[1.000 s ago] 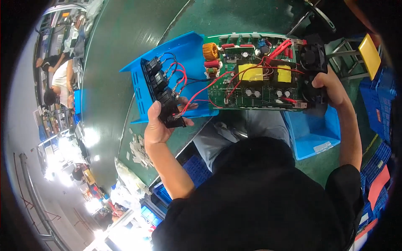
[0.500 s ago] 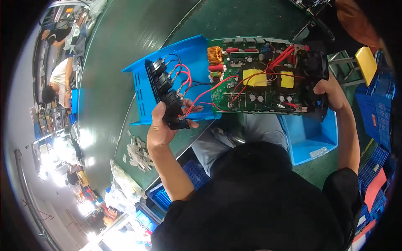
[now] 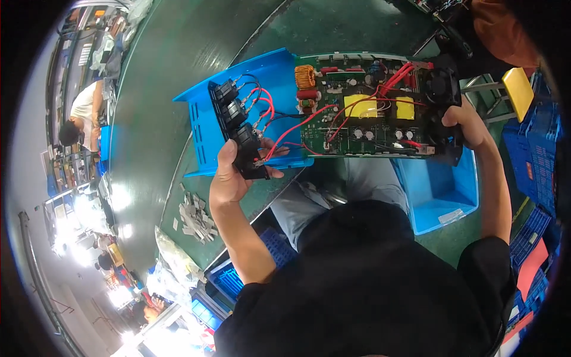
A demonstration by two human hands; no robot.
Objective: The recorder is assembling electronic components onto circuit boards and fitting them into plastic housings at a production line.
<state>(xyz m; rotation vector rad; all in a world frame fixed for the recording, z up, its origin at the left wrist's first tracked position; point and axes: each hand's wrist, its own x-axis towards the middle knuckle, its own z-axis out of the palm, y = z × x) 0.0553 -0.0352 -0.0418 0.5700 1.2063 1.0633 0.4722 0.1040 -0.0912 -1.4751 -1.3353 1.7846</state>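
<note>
My left hand (image 3: 231, 172) grips the lower end of a black socket panel (image 3: 238, 131), its thumb in front and fingertips showing behind. Red and black wires run from the panel to a green circuit board (image 3: 348, 134) with a copper coil and yellow-wrapped transformers. My right hand (image 3: 467, 124) is closed round the black fan end plate (image 3: 441, 89) at the board's right end, thumb on its face. A blue metal casing (image 3: 205, 113) lies beneath the panel and the board's left end. The right fingers are mostly hidden behind the plate.
The green table (image 3: 184, 53) spreads out beyond the casing. Small grey pieces (image 3: 197, 219) lie in a pile at the left. A light blue bin (image 3: 443, 205) stands by my legs, with blue crates (image 3: 529, 154) at the right. Other people work at the far left.
The socket panel has shifted slightly, its lower end rising a little in my left hand. The board's right end and my right hand have moved slightly up and left. Both grips stay.
</note>
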